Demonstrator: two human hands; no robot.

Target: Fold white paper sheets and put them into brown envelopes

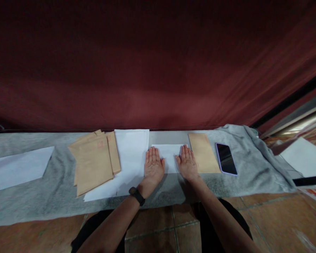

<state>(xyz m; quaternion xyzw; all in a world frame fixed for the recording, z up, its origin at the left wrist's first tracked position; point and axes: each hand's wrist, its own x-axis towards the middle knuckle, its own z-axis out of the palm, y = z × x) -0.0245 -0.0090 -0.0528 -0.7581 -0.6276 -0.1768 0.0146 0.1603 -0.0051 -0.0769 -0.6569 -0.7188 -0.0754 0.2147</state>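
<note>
A white sheet of paper [171, 158], wider than it is deep, lies in front of me. My left hand [154, 167] rests flat over its left end, fingers straight and held close together, a dark watch on the wrist. Over the right end lies my right hand [188, 166], also flat, its thumb out to the side. Just right of that hand is a single brown envelope [205, 153]. Larger white sheets [133, 151] lie left of my left hand, and a pile of brown envelopes [94, 161] with small red marks partly covers them.
A grey cloth [60, 175] covers the narrow table. On the right lies a phone [226, 159] in a purple case; far left, another white sheet [21, 167]. A dark red curtain [158, 88] hangs behind the table. Tiled floor [163, 228] shows below.
</note>
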